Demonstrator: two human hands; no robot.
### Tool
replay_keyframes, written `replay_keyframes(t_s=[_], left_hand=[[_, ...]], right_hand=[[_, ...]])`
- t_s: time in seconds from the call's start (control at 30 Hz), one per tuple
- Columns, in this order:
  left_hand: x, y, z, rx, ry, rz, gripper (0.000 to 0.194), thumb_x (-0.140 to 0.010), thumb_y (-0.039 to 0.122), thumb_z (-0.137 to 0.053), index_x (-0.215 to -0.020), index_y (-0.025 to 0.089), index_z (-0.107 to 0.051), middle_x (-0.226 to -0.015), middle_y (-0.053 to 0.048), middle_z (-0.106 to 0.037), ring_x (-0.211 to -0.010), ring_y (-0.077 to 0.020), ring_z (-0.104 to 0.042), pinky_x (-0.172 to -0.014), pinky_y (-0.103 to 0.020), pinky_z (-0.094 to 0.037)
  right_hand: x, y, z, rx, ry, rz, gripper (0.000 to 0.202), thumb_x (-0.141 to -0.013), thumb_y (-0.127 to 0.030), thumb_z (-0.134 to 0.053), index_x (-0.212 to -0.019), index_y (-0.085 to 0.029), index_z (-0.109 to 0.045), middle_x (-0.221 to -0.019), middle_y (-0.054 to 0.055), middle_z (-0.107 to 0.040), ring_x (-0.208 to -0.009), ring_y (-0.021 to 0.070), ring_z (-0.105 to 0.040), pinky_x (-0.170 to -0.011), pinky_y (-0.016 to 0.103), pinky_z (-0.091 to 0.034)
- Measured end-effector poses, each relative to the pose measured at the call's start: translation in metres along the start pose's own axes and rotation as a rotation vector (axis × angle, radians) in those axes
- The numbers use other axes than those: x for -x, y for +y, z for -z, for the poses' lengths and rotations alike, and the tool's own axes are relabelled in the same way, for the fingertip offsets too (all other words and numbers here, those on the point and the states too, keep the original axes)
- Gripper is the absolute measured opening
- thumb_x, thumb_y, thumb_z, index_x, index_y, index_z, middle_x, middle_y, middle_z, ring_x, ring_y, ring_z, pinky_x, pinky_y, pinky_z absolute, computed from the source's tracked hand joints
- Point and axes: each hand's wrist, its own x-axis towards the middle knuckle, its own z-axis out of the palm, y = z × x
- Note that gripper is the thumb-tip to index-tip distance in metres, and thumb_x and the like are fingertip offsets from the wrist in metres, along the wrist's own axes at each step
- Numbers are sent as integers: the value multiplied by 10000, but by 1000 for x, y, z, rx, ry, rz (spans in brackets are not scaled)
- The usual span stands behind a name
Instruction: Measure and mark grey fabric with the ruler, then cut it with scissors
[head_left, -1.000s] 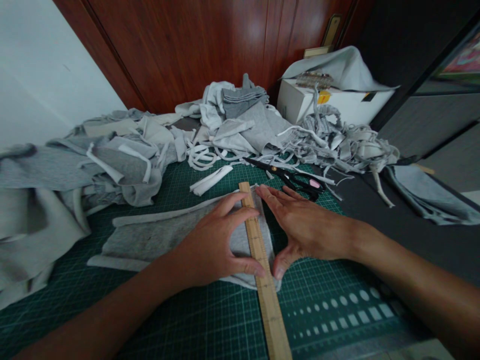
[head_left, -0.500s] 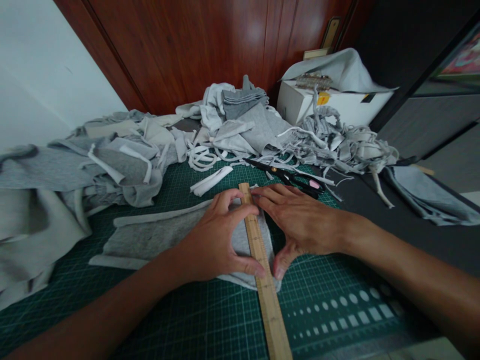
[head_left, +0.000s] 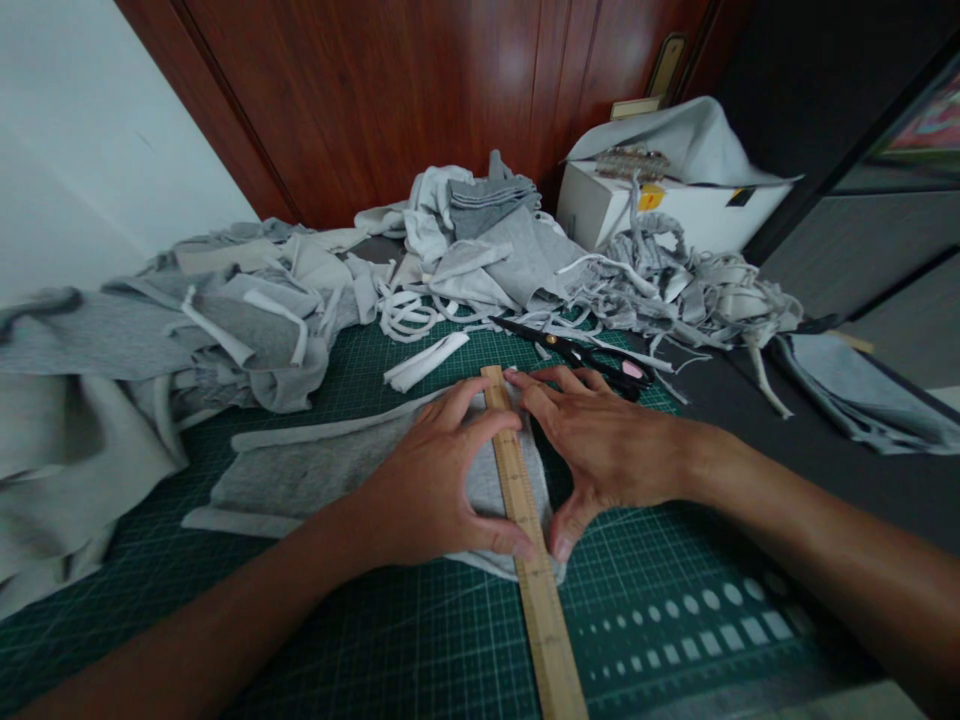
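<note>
Fingers of my left hand (head_left: 435, 480) are pinning the wooden ruler (head_left: 517, 478), spread wide; those of my right hand (head_left: 615, 450), also wide, are resting at the gray knit panel (head_left: 300, 478) edge. I'm risking a skewed ruler or bunched panel if pressing unevenly. Panel is lying under the ruler, on the green cutting mat (head_left: 405, 640), long edges curling.

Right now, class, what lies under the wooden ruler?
Under the wooden ruler lies gray fabric, showing on both sides, and, nearer the camera, green cutting mat. The strip directly covered cannot be seen.
</note>
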Motion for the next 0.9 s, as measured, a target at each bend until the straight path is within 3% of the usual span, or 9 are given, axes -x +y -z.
replay_keyframes(t_s=[0.2, 0.47, 0.6, 0.77, 0.83, 0.9], left_hand=[[0, -1, -1, -35, -7, 8, 1040, -581, 807, -842, -1402, 224, -582, -1669, -185, -308, -1558, -427, -287, -1241, -584, -324], [0, -1, -1, -35, 17, -34, 1063, -571, 792, -856, -1412, 212, -564, -1653, -183, -367, -1548, -411, -313, -1242, -576, -316], [0, -1, 0, -52, -2, -45, 1027, -601, 788, -844, -1423, 231, -580, -1680, -159, -336, -1565, -398, -290, -1254, -554, -304], [1, -1, 0, -47, -19, -31, 1015, -590, 784, -853, -1409, 237, -604, -1714, -155, -278, -1582, -414, -249, -1263, -571, -285], [1, -1, 0, -39, -11, -31, 1000, -596, 755, -867, -1417, 249, -601, -1713, -144, -288, -1578, -417, -258, -1259, -581, -289], [2, -1, 0, -41, -15, -21, 990, -616, 743, -862, -1433, 253, -593, -1705, -145, -300, -1574, -416, -268, -1251, -586, -301]], right_hand=[[1, 0, -2, 7, 9, -7, 1481, -528, -744, -895, -1653, -65, -212, -1685, 300, -288, -1525, 528, -256, -1205, 741, -238], [3, 4, -6, -2, 45, -1, 1562, -506, -767, -891, -1658, -56, -112, -1655, 329, -313, -1528, 519, -264, -1219, 715, -230], [4, 5, -8, -33, 73, 8, 1552, -518, -761, -893, -1670, -111, -81, -1654, 310, -326, -1533, 510, -266, -1224, 710, -214], [3, 5, -11, -51, 67, 12, 1544, -526, -777, -885, -1675, -92, -116, -1682, 299, -289, -1561, 489, -228, -1237, 688, -206], [7, 10, -3, -75, 77, 31, 1448, -583, -780, -858, -1669, -98, -184, -1679, 277, -321, -1557, 464, -267, -1233, 650, -256], [17, 22, 11, -122, 141, 29, 1157, -736, -745, -782, -1619, -133, -353, -1611, 236, -465, -1476, 416, -440, -1171, 571, -394]])
